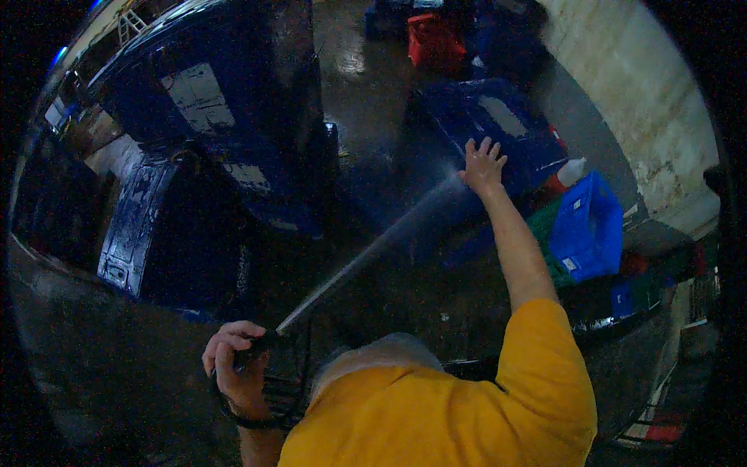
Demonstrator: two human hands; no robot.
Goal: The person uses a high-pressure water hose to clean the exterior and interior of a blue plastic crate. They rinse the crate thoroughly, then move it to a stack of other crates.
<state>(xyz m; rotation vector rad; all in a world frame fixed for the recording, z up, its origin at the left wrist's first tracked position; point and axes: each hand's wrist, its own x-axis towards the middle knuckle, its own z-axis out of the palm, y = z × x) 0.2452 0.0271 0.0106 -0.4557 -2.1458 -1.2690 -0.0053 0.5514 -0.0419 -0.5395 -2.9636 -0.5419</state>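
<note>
My left hand (pixel 233 359), low at the left, is wrapped around a dark spray nozzle (pixel 265 340) with a black hose (pixel 306 356) beside it. From its tip a white water jet (pixel 365 251) runs up and right, fanning into mist. Its far end meets the near side of a large dark blue plastic bin (pixel 461 108) bearing a pale panel. Over the near edge of that bin, my right hand (pixel 484 166) is spread with fingers apart and holds nothing; whether it touches the surface cannot be made out.
Large dark blue bins (pixel 262 64) with pale panels stand at the left, one with a wet, shiny side (pixel 137 227). A bright blue crate (pixel 586 227) sits at the right by a green crate (pixel 543 227). Farther off are a red container (pixel 435 41) and wet floor (pixel 350 64). A stained wall (pixel 636 87) bounds the right.
</note>
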